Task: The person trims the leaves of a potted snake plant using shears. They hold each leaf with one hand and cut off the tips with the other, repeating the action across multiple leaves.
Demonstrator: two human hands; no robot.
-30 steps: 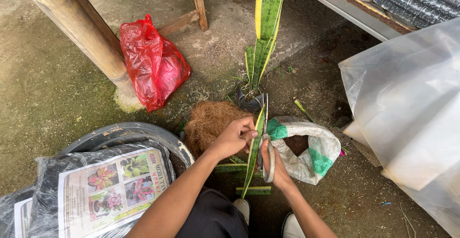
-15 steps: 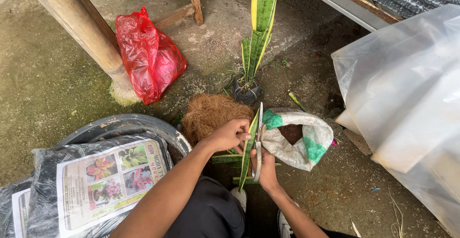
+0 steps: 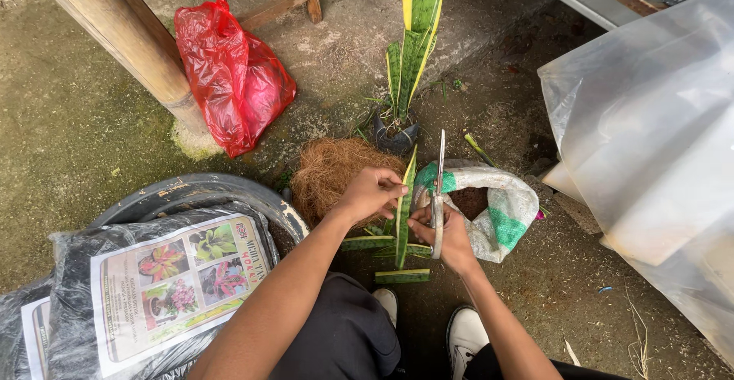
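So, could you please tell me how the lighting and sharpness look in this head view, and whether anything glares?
Head view: soft, even daylight with faint shadows. The hands, left and right, the leaf and scissors are sharp. Mild sheen on the red bag; the clear plastic sheet looks pale and washed out. The post leans from wide-angle distortion.
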